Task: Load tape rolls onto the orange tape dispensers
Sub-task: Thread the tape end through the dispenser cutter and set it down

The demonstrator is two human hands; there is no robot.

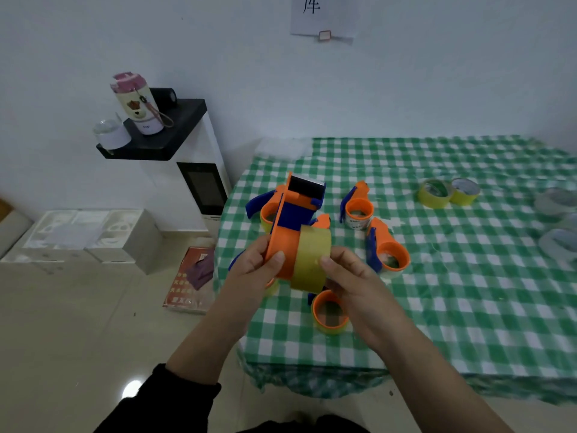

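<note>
Left hand (259, 260) grips orange dispenser (288, 220); right hand (352, 276) holds yellow tape roll (312, 257).
Roll sits partway on the dispenser drum above the checked tablecloth (468, 292); two loose rolls (435, 193) lie farther right.

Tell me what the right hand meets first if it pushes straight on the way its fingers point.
The right hand grips the yellow tape roll, so that comes first. Pushed on leftward, the roll likely meets the orange dispenser held by the left hand. Depth is unclear.
</note>
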